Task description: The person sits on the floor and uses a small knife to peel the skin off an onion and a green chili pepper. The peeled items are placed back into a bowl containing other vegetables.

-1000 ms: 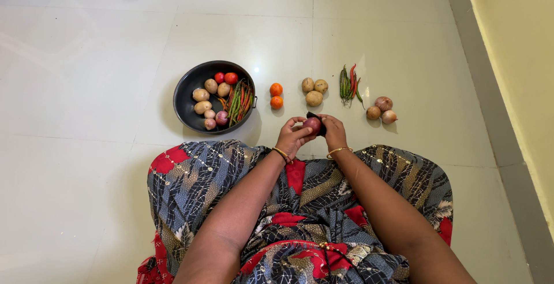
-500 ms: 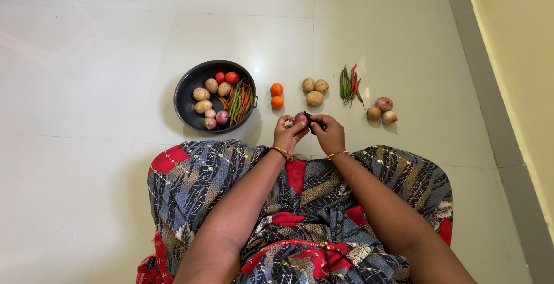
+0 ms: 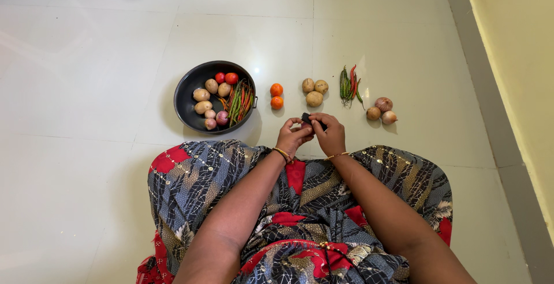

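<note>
Floor tiles (image 3: 86, 88) are seen pale and glossy, with everything laid out on them. Farthest left, a dark round pan (image 3: 183, 102) is filled with potatoes, small red tomatoes, pinkish onions and a bundle of green and red chillies. Next, two orange tomatoes (image 3: 276, 96) are set apart on the tile, then three potatoes (image 3: 314, 90) touching one another.

Below these, the left hand (image 3: 292, 137) is cupped, fingers curled inward; whether anything is enclosed cannot be told. A small black object (image 3: 306, 117), possibly a peeler or small knife, is pinched at the fingertips where the two hands meet. The right hand (image 3: 330, 134) is closed against it from the other side. It is judged light, rigid and possibly sharp-edged, best taken by its blunt end.

Further right, loose chillies (image 3: 348, 85) are laid, then three onions (image 3: 381, 109) near the wall.
</note>
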